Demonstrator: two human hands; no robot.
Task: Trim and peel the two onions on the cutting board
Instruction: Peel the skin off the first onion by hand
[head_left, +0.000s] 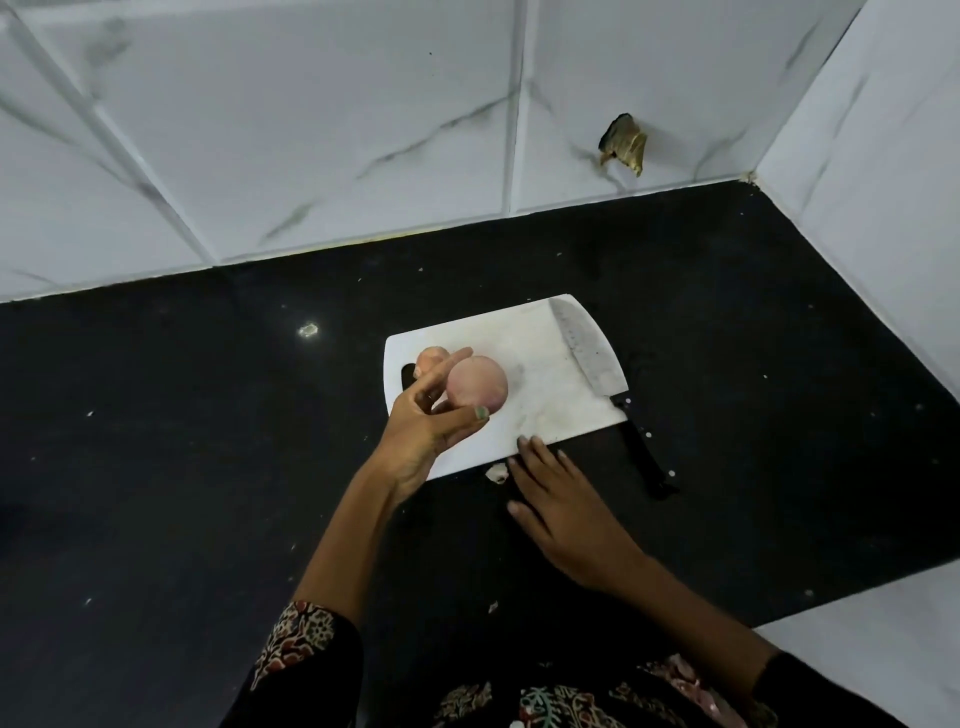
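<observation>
Looking at how things sat, the left hand (426, 415) had its grip round the bigger onion (477, 382), thumb on the near side and fingers curled behind it, holding it over the left part of the white cutting board (540, 364); couldn't tell whether it was touching the board or just above it. That onion looked smooth and pale pink, so I'd guess the skin was already off, or mostly. The second onion (434, 358) sat just behind it toward the far left, mostly hidden by the fingers, so no call on whether it was peeled. The right hand (561, 499) was flat and relaxed on the black surface (208, 467), holding nothing, fingertips at the near edge of the board. The knife (589, 353) lay along the right side of the board, blade on it, black handle hanging off the near right corner. A scrap of peel (497, 473) lay just off the near edge, beside the right hand. If trimming was next, I'd say set the onion down on its side so it couldn't roll, keep the left fingertips tucked back from the root end, and take the knife by the handle, which was close to the right hand. A round onion on a slick plastic board probably wants to slide, so a firm grip mattered.
</observation>
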